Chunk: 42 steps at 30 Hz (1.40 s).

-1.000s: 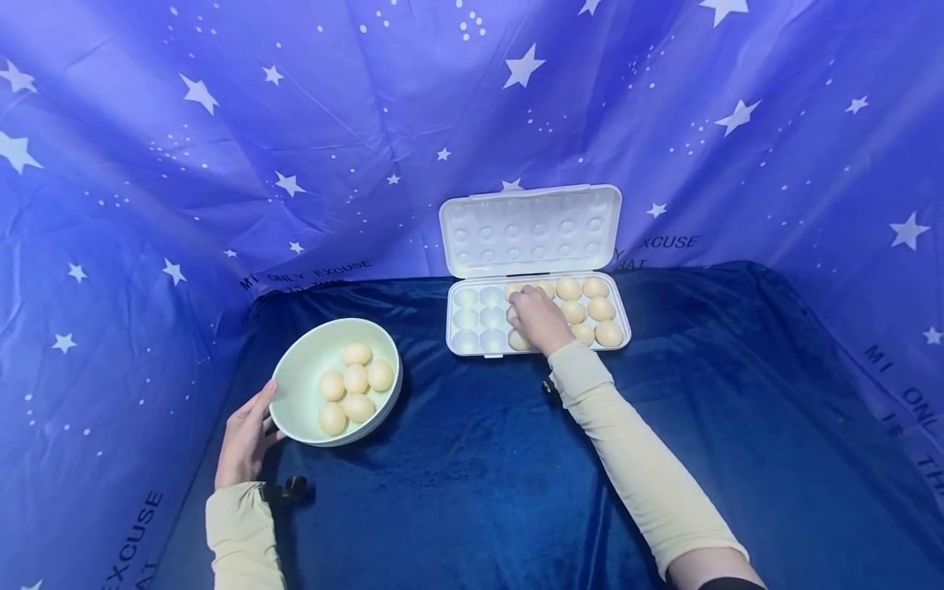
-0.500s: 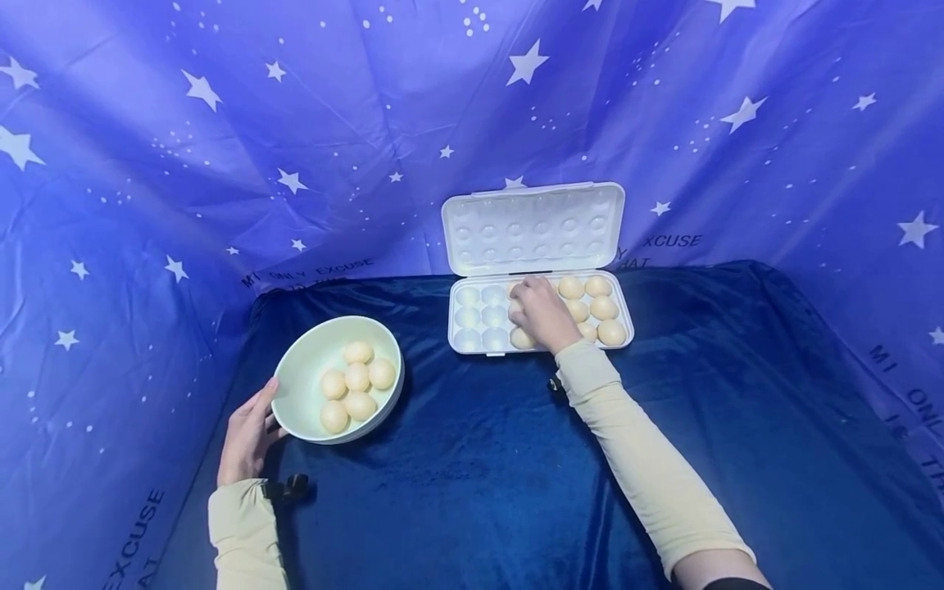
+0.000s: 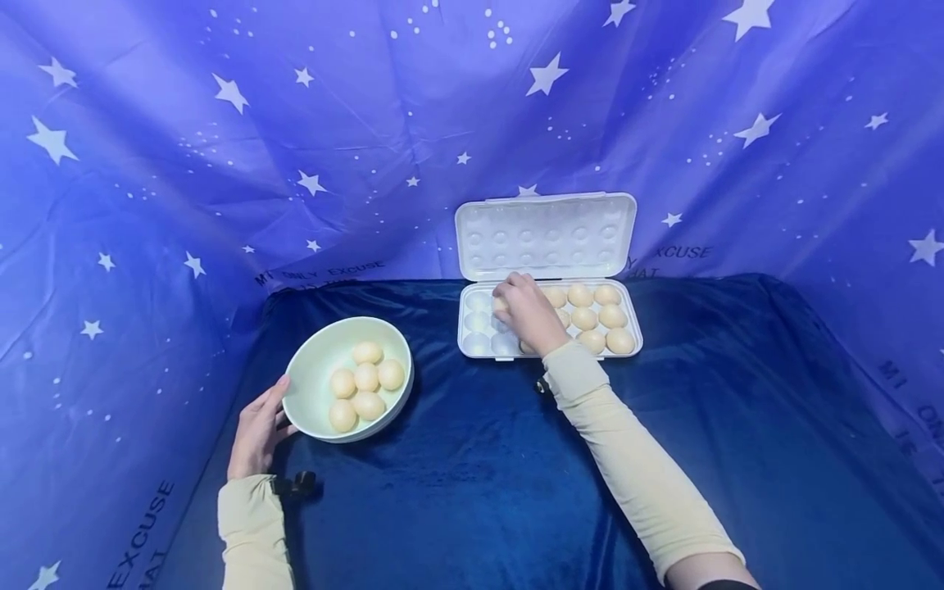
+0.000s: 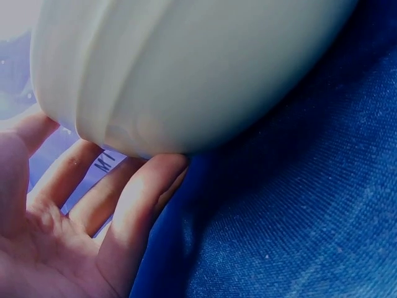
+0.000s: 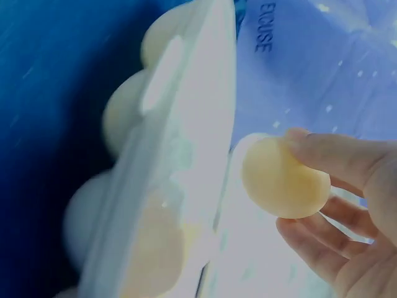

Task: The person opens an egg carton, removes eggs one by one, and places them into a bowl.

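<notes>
Right hand (image 3: pixel 533 315) pinches an egg (image 5: pixel 282 180) over the egg carton (image 3: pixel 479 324).
Head: carton right of centre, backdrop (image 3: pixel 383 123) reading "MI ONLY EXCUSE". Left wrist: left hand (image 4: pixel 68 242) grips the bowl (image 4: pixel 205 74), top. Right wrist: egg right of centre, "EXCUSE" above.

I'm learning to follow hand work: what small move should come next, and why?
Probably carry the held egg left toward the bowl: the right hand pinches it at the egg box, whose leftmost wells look empty, while the left hand holds the bowl, which already contains six eggs.
</notes>
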{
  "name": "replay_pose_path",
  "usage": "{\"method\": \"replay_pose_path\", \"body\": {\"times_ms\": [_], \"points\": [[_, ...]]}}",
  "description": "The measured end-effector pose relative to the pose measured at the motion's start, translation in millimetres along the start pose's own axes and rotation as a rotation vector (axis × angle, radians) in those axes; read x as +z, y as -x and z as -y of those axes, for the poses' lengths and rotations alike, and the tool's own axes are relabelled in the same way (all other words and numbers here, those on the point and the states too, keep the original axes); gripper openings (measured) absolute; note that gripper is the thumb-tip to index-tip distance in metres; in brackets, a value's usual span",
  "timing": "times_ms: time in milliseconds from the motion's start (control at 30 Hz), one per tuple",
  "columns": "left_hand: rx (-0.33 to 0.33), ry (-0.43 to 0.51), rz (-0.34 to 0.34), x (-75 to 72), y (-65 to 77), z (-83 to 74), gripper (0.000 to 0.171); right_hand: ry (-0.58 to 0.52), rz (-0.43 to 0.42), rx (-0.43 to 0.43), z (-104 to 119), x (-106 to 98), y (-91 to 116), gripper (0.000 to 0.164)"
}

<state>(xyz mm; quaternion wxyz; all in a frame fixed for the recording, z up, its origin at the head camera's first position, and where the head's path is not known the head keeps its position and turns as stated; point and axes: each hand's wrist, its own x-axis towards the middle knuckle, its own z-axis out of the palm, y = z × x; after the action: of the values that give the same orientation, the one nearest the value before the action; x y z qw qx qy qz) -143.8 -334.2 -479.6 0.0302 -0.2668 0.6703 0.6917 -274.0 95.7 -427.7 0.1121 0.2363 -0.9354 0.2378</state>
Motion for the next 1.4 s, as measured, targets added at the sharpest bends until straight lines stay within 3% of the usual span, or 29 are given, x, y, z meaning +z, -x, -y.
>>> {"method": "replay_pose_path", "body": {"times_ms": [167, 333, 733, 900, 1133, 1400], "points": [[0.007, -0.008, 0.019, 3.2, -0.7, -1.9, 0.064, 0.003, -0.023, -0.068, 22, 1, -8, 0.028], [0.017, -0.025, 0.019, 6.2, -0.2, -2.6, 0.076, -0.029, -0.023, -0.141, 46, 3, -17, 0.025], [0.008, -0.039, 0.021, -0.9, 2.1, 1.7, 0.066, -0.066, 0.141, -0.229, 104, 23, -24, 0.026], [-0.006, -0.034, 0.033, 3.0, -1.1, 1.3, 0.076, -0.054, 0.184, -0.256, 117, 28, -22, 0.028], [0.0, -0.023, 0.024, 2.1, -0.7, 0.2, 0.07, -0.024, 0.29, -0.382, 134, 45, -15, 0.027], [-0.008, -0.033, 0.021, -0.3, -1.4, -0.4, 0.077, 0.033, 0.34, -0.405, 144, 60, -12, 0.02]]}}
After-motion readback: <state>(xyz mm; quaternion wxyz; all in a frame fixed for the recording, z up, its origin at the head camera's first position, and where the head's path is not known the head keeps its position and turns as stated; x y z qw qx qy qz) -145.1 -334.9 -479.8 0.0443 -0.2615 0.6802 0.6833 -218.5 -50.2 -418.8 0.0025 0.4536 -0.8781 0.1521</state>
